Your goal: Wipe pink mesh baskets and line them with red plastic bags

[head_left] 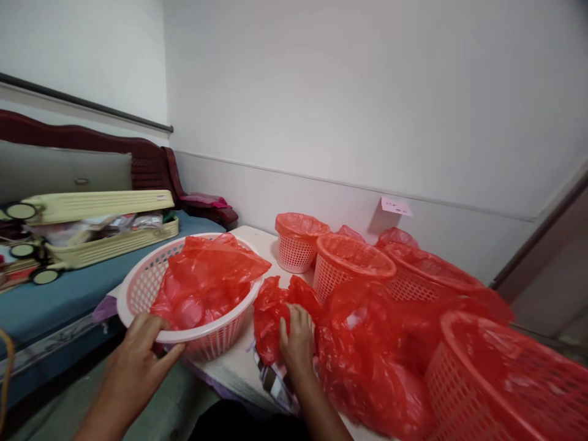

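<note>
My left hand (140, 350) grips the near rim of a round pink basket (138, 288) that has a loose red plastic bag (206, 278) lying inside it. My right hand (298, 343) is closed on a crumpled red plastic bag (271, 312) lying on the table just right of that basket. A heap of more red bags (367, 355) sits beside my right hand.
Several pink baskets lined with red bags stand on the white table (257, 242): a small one (297, 242), a wider one (351, 263), another (427, 275), and a large one (496, 380) at the near right. An open yellow suitcase (101, 226) lies on the blue bed at left. The wall is close behind.
</note>
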{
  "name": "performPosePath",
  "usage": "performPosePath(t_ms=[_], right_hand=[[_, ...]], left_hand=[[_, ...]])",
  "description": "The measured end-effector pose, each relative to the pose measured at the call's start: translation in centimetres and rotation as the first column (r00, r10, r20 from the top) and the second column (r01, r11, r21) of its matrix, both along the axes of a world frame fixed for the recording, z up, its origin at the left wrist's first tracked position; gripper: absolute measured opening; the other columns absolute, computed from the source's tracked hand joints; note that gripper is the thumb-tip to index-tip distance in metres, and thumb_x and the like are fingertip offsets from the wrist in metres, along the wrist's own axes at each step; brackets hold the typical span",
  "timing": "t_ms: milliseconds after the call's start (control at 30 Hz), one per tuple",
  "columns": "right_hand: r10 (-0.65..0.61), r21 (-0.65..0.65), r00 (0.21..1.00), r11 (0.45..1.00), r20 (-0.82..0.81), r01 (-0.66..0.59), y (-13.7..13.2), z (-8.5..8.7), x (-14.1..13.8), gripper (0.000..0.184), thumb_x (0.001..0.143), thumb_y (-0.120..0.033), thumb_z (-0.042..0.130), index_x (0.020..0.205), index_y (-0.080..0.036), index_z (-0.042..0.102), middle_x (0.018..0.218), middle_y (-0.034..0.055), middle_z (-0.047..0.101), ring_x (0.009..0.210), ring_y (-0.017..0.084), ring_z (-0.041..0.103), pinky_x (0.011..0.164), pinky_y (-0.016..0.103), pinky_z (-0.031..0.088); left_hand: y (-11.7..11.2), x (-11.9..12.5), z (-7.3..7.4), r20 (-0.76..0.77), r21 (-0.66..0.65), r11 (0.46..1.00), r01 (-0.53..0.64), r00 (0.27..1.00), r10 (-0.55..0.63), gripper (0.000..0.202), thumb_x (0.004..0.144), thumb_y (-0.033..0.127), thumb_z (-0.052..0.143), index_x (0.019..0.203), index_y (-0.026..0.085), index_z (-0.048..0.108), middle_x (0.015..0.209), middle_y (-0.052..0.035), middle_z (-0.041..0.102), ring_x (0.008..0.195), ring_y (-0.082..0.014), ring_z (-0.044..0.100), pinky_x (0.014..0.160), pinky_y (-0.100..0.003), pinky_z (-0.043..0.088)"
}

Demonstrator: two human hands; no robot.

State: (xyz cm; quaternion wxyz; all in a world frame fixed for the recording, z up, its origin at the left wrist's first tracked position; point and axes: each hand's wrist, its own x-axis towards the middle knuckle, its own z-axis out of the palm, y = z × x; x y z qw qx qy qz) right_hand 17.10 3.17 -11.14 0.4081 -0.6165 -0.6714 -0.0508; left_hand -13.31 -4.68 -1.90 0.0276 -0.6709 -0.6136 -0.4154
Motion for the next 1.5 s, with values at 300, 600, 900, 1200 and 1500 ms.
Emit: performPosePath(t_ms=[300, 600, 900, 1200, 1500], right_hand=[[-0.288, -0.349, 0.957, 0.900, -0.024, 0.262, 7.5, 6.1, 2.6, 0.069, 0.087, -0.045, 0.056, 0.144, -0.008, 0.040, 0.133, 0.0288, 0.051, 0.120, 0.040, 0.052, 0.095, 0.054, 0.040], [0.159, -0.495, 0.987, 0.855, -0.033, -0.154, 3.0, -0.7, -2.2, 0.057, 0.076, -0.030, 0.064, 0.130, -0.016, 0.056, 0.114, 0.0154, 0.068, 0.104, 0.029, 0.067, 0.089, 0.039, 0.049], [0.208, -0.424, 0.957, 0.862, -0.203, -0.277, 0.3, 1.5, -3.0, 0.035, 0.081, -0.027, 0.057, 0.114, -0.019, 0.064, 0.099, 0.0093, 0.074, 0.093, 0.025, 0.071, 0.081, 0.035, 0.052], [0.043, -0.513, 0.973, 0.844, -0.226, -0.156, 0.6, -1.7, -1.9, 0.017, 0.080, -0.017, 0.049, 0.084, -0.016, 0.065, 0.087, 0.0117, 0.073, 0.084, 0.026, 0.070, 0.072, 0.033, 0.050], [0.069, -0.593, 0.984, 0.790, -0.166, -0.156, -0.1, -2.0, -1.2, 0.021, 0.081, -0.030, 0.055, 0.093, -0.016, 0.066, 0.094, 0.0125, 0.073, 0.090, 0.028, 0.070, 0.080, 0.038, 0.051]], left_hand=[[0.2, 0.4, 0.3, 0.023, -0.024, 0.999, -0.021, 1.000, 0.021, 0.031, 0.084, 0.056, 0.052, 0.085, 0.025, 0.052, 0.090, -0.0018, 0.051, 0.077, -0.0196, 0.054, 0.066, -0.033, 0.041], [0.9, 0.2, 0.2, -0.033, 0.008, 1.000, -0.022, 0.999, 0.023, 0.033, 0.083, 0.058, 0.052, 0.083, 0.025, 0.050, 0.089, -0.0023, 0.051, 0.080, -0.0214, 0.055, 0.066, -0.033, 0.041], [0.8, 1.0, 1.0, 0.010, 0.005, 1.000, -0.006, 1.000, 0.006, 0.032, 0.083, 0.057, 0.050, 0.083, 0.024, 0.049, 0.091, -0.0029, 0.050, 0.082, -0.0213, 0.052, 0.069, -0.033, 0.040], [1.0, 0.9, 0.6, 0.004, -0.029, 0.999, -0.036, 0.999, 0.036, 0.031, 0.083, 0.055, 0.051, 0.084, 0.025, 0.049, 0.091, -0.0014, 0.049, 0.080, -0.0203, 0.053, 0.066, -0.032, 0.040], [1.6, 0.2, -0.3, -0.042, 0.020, 1.000, 0.007, 0.999, -0.006, 0.030, 0.083, 0.053, 0.056, 0.087, 0.024, 0.050, 0.091, -0.0008, 0.051, 0.076, -0.0175, 0.056, 0.065, -0.030, 0.043]])
